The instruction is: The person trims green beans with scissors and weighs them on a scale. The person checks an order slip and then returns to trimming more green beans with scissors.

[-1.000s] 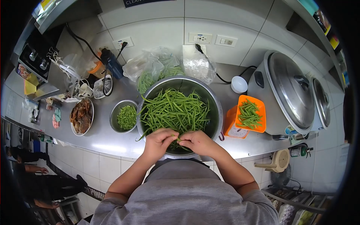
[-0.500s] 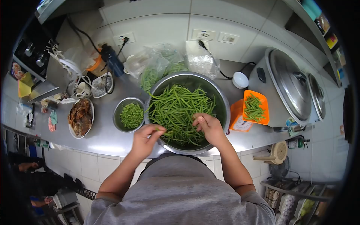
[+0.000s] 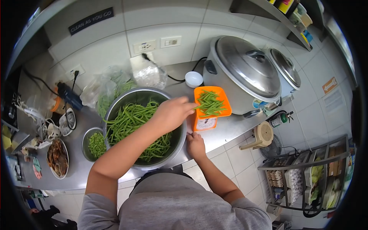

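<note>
My left hand (image 3: 173,113) reaches across the large steel bowl (image 3: 179,143) to the orange scale tray (image 3: 227,108). Its fingertips pinch a green bean at the tray's left edge. Trimmed green beans (image 3: 210,103) lie in the tray, which sits on the orange kitchen scale (image 3: 206,123). My right hand (image 3: 196,145) is by the counter edge, between the bowl and the scale, fingers curled closed; whatever they hold is hidden. Long green beans (image 3: 130,119) fill the large bowl, partly covered by my left forearm. Left of it, a small steel bowl (image 3: 86,147) contains short green pieces.
A dish of brown food (image 3: 57,159) sits on the left of the counter (image 3: 232,134). Behind the bowl lie plastic bags (image 3: 111,88) and a white cup (image 3: 194,79). Large lidded cookers (image 3: 245,73) stand at right, with a stool (image 3: 263,134) below.
The view has swung right. My left hand has moved from the bowl's near left rim to the scale tray. My right hand has left the beans and is now near the scale's base.
</note>
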A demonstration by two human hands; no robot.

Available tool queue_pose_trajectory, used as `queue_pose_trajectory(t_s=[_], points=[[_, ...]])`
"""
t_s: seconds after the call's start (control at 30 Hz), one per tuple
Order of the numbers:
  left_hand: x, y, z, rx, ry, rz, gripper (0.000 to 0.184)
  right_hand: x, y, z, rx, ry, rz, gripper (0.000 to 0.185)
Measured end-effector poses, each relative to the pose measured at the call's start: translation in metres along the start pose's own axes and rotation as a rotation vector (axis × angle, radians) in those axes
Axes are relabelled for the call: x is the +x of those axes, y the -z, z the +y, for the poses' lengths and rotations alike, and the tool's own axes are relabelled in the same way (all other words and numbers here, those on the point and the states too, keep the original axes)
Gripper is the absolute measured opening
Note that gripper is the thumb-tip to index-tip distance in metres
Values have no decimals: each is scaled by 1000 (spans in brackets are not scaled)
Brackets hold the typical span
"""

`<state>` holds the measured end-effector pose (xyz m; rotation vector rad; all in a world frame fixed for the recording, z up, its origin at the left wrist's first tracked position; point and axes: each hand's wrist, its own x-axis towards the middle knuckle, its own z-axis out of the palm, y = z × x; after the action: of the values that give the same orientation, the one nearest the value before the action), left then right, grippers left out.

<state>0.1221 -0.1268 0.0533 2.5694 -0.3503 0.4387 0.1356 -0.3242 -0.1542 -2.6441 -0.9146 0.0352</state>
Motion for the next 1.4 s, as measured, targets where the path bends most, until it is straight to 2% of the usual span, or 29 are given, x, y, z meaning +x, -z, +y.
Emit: queue_pose_trajectory(t_s=[0.03,0.07,0.13,0.17,0.2,0.23,0.27,0.33,0.4,0.47,0.57,0.63,0.67,0.73,0.8,0.87,0.9,0.97,1.03,1.07,1.1,1.13,1.17,1.2,1.23,1.27,1.3,1.37,1.4], points=[[30,-8,8,38,16,-96,27,-3,6,0,4,-7,12,31],[56,-21,10,41,5,-101,27,-7,14,0,42,-48,-38,31],[96,-57,7,125,-59,-140,50,-10,21,7,81,-95,-88,32],[105,-76,4,122,-63,-147,50,-10,21,11,65,-25,39,34],[111,-95,1,179,-73,-155,65,-10,21,14,50,45,162,35],[117,-102,5,236,-82,-166,82,-9,22,18,95,20,71,38],[121,-108,7,236,-81,-180,82,-9,21,25,107,13,66,38],[129,-112,9,307,26,-384,99,-8,17,35,118,28,-110,40],[138,-111,14,294,81,-439,99,-11,13,45,124,49,-100,44],[142,-119,16,278,143,-496,98,-10,26,43,117,28,47,50],[131,-121,17,259,220,-438,98,-7,23,35,169,7,12,60],[116,-100,16,-7,170,-132,88,-9,17,34,121,17,10,63],[105,-79,12,22,206,-131,88,-10,11,37,132,10,-39,61],[71,-24,-4,42,284,-29,73,-17,-5,49,-38,65,53,61],[28,19,-33,169,510,53,61,-21,9,42,81,34,48,62],[-16,44,-63,212,745,31,56,-22,11,28,187,-19,50,63],[-28,44,-73,221,745,35,56,-20,7,19,185,7,34,65],[-49,37,-92,269,742,-194,60,-14,-2,2,164,24,8,69],[-51,10,-112,221,715,-294,71,-7,-6,-9,140,19,28,67],[-55,-12,-128,289,769,-337,86,-4,-6,-14,117,11,37,66],[-54,-33,-138,317,822,-448,92,-3,-5,-18,144,15,39,55],[-59,-55,-148,402,822,-517,94,-4,-5,-19,137,5,64,55],[-56,-62,-139,544,781,-532,86,-7,-6,-20,65,-9,64,49],[-55,-62,-137,544,755,-514,86,-10,-5,-20,-11,-23,64,44],[-55,-62,-136,504,719,-525,75,-12,0,-23,71,-46,126,31],[-58,-61,-136,462,684,-538,65,-14,0,-24,53,-55,144,31],[-66,-59,-135,454,665,-527,65,-16,-2,-25,82,-116,152,28],[-84,-48,-132,311,498,-347,52,-24,1,-31,79,-177,220,23],[-91,-43,-132,309,486,-339,52,-28,1,-34,70,-179,232,23]])
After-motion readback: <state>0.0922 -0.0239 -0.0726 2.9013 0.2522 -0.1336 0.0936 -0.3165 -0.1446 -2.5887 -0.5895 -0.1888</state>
